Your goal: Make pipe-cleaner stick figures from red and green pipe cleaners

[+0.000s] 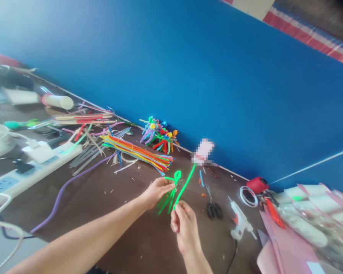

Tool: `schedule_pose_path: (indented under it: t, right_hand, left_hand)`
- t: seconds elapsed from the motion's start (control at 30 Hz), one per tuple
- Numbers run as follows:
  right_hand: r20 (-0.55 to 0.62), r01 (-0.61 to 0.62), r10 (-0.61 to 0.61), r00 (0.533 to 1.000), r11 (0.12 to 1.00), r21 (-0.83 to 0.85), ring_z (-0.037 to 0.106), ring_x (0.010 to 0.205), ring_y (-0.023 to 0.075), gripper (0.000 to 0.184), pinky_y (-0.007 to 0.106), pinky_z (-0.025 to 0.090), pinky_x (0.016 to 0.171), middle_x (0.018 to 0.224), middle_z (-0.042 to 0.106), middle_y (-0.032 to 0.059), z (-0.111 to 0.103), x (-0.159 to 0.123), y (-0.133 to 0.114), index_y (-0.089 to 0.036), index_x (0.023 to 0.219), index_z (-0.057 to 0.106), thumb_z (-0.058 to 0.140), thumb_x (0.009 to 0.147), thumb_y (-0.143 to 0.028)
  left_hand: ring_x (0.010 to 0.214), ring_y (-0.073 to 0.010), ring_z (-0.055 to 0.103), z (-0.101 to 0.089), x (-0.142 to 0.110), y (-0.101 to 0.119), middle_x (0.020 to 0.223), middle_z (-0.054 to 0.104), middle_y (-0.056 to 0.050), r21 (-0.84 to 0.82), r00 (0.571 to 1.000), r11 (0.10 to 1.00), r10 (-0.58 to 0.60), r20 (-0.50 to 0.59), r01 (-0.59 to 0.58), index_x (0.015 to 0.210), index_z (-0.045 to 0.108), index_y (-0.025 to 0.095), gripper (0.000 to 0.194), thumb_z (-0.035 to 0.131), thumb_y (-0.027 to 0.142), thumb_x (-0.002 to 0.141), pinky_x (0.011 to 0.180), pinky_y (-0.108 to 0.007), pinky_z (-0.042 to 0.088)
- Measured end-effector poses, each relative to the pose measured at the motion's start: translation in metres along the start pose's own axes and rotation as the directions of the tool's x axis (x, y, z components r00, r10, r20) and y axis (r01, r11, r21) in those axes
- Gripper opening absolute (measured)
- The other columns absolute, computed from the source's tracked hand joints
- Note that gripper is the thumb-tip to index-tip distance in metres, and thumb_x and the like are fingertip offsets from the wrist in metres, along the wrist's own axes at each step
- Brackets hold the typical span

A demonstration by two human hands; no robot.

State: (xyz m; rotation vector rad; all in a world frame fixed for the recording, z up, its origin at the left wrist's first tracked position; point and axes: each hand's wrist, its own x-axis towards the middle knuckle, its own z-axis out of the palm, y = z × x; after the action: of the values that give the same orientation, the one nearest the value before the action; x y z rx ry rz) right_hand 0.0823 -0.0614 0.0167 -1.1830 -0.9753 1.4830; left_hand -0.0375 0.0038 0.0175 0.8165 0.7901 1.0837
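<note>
My left hand [159, 190] pinches several green pipe cleaners [177, 176], bent into a small loop at the top with loose legs hanging below. In my right hand [185, 220] is the lower end of another green pipe cleaner [185, 184], held between thumb and fingers and slanting up to the right. Both hands are above the brown table, close together. A bundle of coloured pipe cleaners [140, 152] lies just beyond my left hand. Behind it sit small figures [160, 135] of twisted coloured pipe cleaners.
Black scissors [214, 209] and a white glue gun [241, 220] lie to the right, near a roll of white tape [248, 196] and pink paper [286, 243]. On the left are a power strip [40, 171] and a purple pipe cleaner [65, 186]. A blue panel [171, 68] stands behind.
</note>
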Motion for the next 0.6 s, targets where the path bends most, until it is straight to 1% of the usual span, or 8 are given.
schedule_pose_path:
  t: [0.07,0.13,0.2,0.3,0.37,0.47,0.53,0.6]
  right_hand:
    - [0.026,0.014,-0.012,1.000,0.998,-0.064,0.028,0.033,0.0015,0.023,0.016,0.018,0.034,0.045,0.040,-0.0089,0.003,0.002,-0.004,-0.017,0.061,0.039,0.050,0.077,-0.031]
    - [0.084,0.010,0.003,0.996,0.989,-0.147,0.028,0.032,0.0016,0.023,0.016,0.019,0.034,0.043,0.041,-0.0086,0.006,0.005,-0.008,-0.017,0.060,0.040,0.049,0.077,-0.030]
    - [0.151,-0.007,0.043,0.988,0.973,-0.233,0.029,0.030,0.0018,0.022,0.016,0.019,0.033,0.042,0.043,-0.0081,0.008,0.007,-0.012,-0.017,0.060,0.041,0.048,0.076,-0.030]
    - [0.179,-0.027,0.102,0.979,0.926,-0.377,0.028,0.028,0.0022,0.020,0.016,0.019,0.032,0.040,0.043,-0.0082,0.005,0.013,-0.018,-0.016,0.060,0.043,0.049,0.074,-0.030]
    - [0.196,-0.010,0.122,0.973,0.872,-0.490,0.030,0.029,0.0025,0.020,0.016,0.021,0.032,0.040,0.045,-0.0075,-0.002,0.017,-0.022,-0.016,0.060,0.045,0.051,0.073,-0.030]
    - [0.241,0.069,0.107,0.965,0.779,-0.623,0.035,0.034,0.0040,0.023,0.017,0.026,0.036,0.044,0.046,-0.0061,-0.019,0.024,-0.032,-0.015,0.061,0.048,0.049,0.076,-0.033]
    - [0.235,0.133,0.048,0.971,0.706,-0.696,0.037,0.038,0.0056,0.024,0.018,0.030,0.040,0.045,0.044,-0.0062,-0.030,0.030,-0.041,-0.016,0.062,0.049,0.047,0.078,-0.034]
    - [0.210,0.211,-0.070,0.975,0.578,-0.788,0.044,0.045,0.0086,0.017,0.020,0.036,0.046,0.050,0.047,-0.0048,-0.040,0.035,-0.050,-0.016,0.067,0.051,0.050,0.076,-0.031]
  left_hand:
    - [0.057,-0.0103,0.053,0.001,-0.001,-0.001,0.065,0.061,-0.003,0.004,1.000,1.000,-0.019,0.006,0.019,0.076,0.062,0.011,0.032,0.069,0.037,0.060,0.055,-0.021,0.038]
    - [0.056,-0.0107,0.053,0.001,-0.001,-0.002,0.065,0.062,-0.003,-0.002,0.998,0.999,-0.046,0.039,0.046,0.076,0.061,0.011,0.032,0.068,0.037,0.060,0.055,-0.022,0.039]
    - [0.056,-0.0113,0.054,0.000,-0.002,-0.004,0.066,0.062,-0.004,-0.025,0.994,0.998,-0.057,0.092,0.060,0.074,0.061,0.011,0.030,0.069,0.036,0.061,0.055,-0.023,0.040]
    - [0.056,-0.0106,0.054,-0.002,-0.002,-0.004,0.065,0.061,-0.002,-0.062,0.991,0.997,-0.037,0.129,0.045,0.073,0.060,0.011,0.026,0.071,0.030,0.058,0.054,-0.021,0.040]
    - [0.056,-0.0109,0.054,-0.002,-0.003,-0.003,0.064,0.060,-0.002,-0.070,0.992,0.996,-0.038,0.124,0.047,0.074,0.061,0.012,0.026,0.073,0.025,0.056,0.054,-0.021,0.040]
    - [0.058,-0.0118,0.055,-0.002,-0.004,-0.001,0.065,0.062,-0.002,-0.046,0.994,0.997,-0.053,0.099,0.058,0.076,0.063,0.012,0.025,0.072,0.023,0.056,0.056,-0.022,0.040]
    - [0.058,-0.0118,0.056,-0.002,-0.004,0.000,0.066,0.064,-0.003,-0.040,0.994,0.997,-0.063,0.093,0.067,0.077,0.065,0.012,0.024,0.071,0.025,0.058,0.057,-0.021,0.039]
    - [0.057,-0.0121,0.056,-0.001,-0.003,0.000,0.066,0.065,-0.004,-0.047,0.992,0.995,-0.080,0.099,0.085,0.078,0.066,0.012,0.025,0.070,0.028,0.060,0.056,-0.022,0.039]
